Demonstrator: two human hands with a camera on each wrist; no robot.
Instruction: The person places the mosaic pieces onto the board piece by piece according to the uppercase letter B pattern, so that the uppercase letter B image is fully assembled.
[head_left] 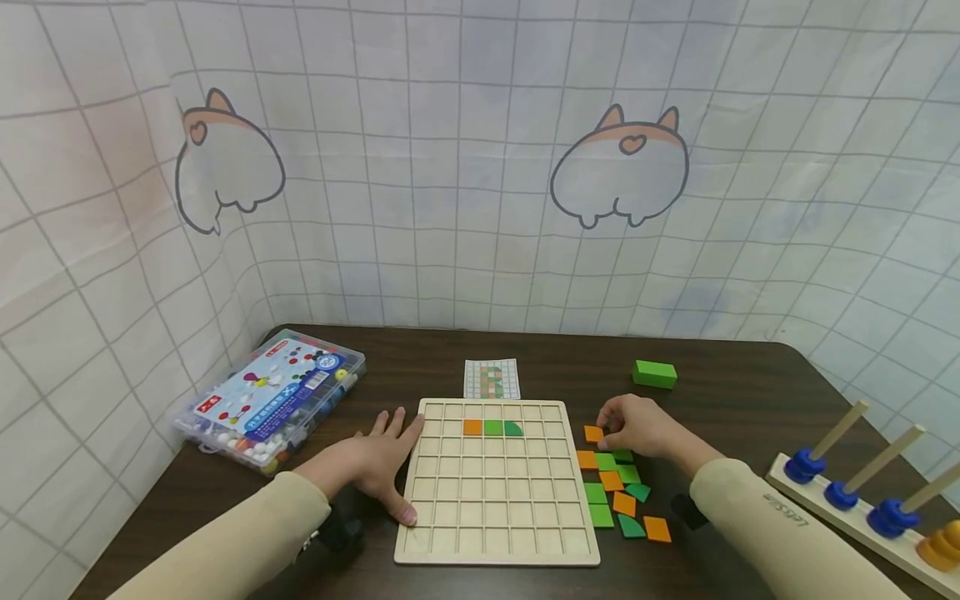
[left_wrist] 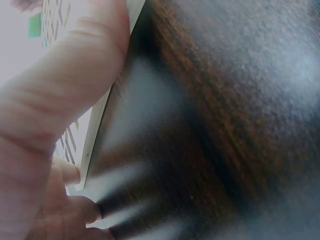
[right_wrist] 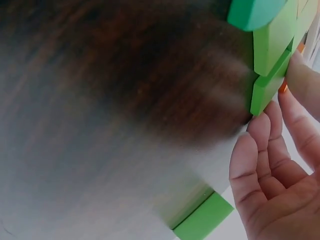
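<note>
A pale wooden grid board [head_left: 491, 512] lies on the dark table. In one of its upper rows sit an orange square tile [head_left: 472, 427], a green square tile [head_left: 492, 427] and a dark green quarter-round tile [head_left: 513, 428]. My left hand [head_left: 371, 462] rests along the board's left edge, fingers spread and thumb on the rim. Right of the board, my right hand [head_left: 637, 425] pinches an orange square tile [head_left: 593, 434] between thumb and index finger. In the right wrist view, its fingertips are beside a green tile [right_wrist: 270, 87]; the pinched tile is mostly hidden.
Several loose orange tiles [head_left: 657, 529] and green tiles [head_left: 602, 516] lie right of the board. A printed pattern card [head_left: 472, 379] touches its far side. Behind my right hand is a green block [head_left: 654, 374]. A plastic case [head_left: 270, 392] stands left, a peg stand [head_left: 855, 521] right.
</note>
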